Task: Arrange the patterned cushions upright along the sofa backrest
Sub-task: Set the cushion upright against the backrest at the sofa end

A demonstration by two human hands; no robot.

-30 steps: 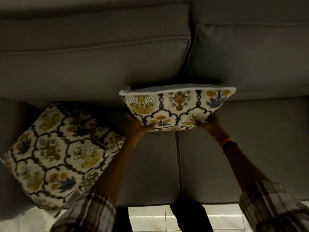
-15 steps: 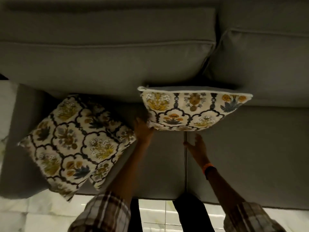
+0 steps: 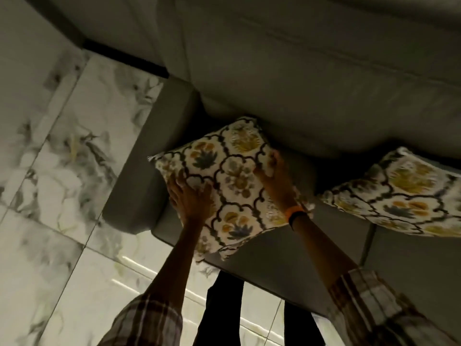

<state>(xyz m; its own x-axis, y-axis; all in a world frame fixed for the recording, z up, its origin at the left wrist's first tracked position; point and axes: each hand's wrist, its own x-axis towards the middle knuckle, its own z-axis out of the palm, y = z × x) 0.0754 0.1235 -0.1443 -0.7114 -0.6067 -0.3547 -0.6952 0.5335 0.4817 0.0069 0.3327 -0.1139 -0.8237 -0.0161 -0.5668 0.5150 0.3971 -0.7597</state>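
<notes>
Two hands gripping near cushion point(image 3: 225, 186) by sofa arm point(image 3: 139, 176): left hand point(image 3: 190, 198) fingers curling over left edge, right hand point(image 3: 275, 178) clutching right side. Soft square cloth, flowery. Second cushion point(image 3: 409, 196) leaning against backrest point(image 3: 324, 96).

Grey sofa point(image 3: 324, 101) on marble-look tiled floor point(image 3: 62, 171), seen from above w/ armrest point(image 3: 147, 171) at the left end. On seat, lying at a slant by armrest & touching backrest: patterned cushion point(image 3: 234, 176). Further right on seat, second patterned cushion point(image 3: 404, 193), near backrest, partly cut off at frame edge.
</notes>
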